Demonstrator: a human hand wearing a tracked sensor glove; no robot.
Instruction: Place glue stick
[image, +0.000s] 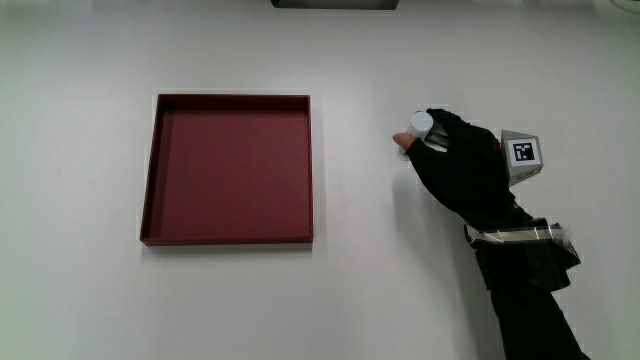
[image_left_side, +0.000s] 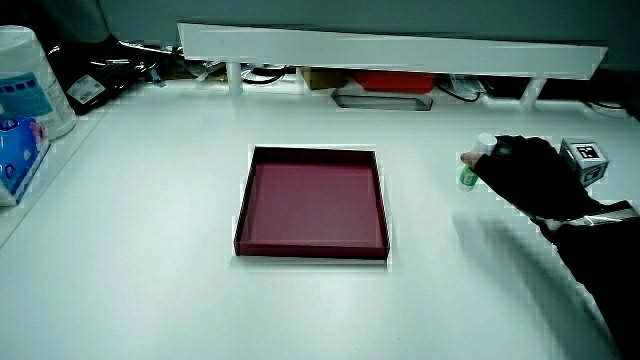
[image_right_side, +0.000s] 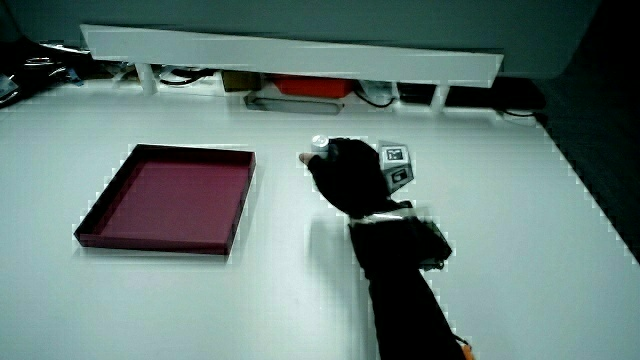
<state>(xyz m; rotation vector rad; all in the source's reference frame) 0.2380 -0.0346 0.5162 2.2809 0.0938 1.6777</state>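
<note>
Glue stick (image: 421, 124) was in the hand (image: 462, 172), grip closed around it, beside the red tray (image: 150, 190) and well apart from it, over bare table (image: 350, 290). Not in the tray. Pale cap end poked out past the fingertips (image: 403, 140) in the main view; in a side view (image_left_side: 468, 175) a green-tinted body showed under the cap. Could not tell whether the stick touched the table or was held just above it.

Writing: nothing readable on the glue stick, most of its body was covered by the glove. Patterned cube (image: 522, 153) on the back of the hand carried a black-and-white square marker, no letters. A white tub (image_left_side: 28, 80) at the table's edge in a side view had a blue printed label, text too small to read; a blue-and-pink packet (image_left_side: 18, 150) just beside it, nearer to the person, was cut off by the frame, print illegible too.

Hidden or cut off: forearm (image: 530, 300) ran out of frame toward the person. In both side views the low partition (image_left_side: 390, 48) covered most of the clutter under it; only a red item (image_right_side: 312, 87) and some cables showed through. Tray interior fully visible, nothing in it. Hand seen in a side view too (image_right_side: 345, 175), cap barely showing at its fingertips.
</note>
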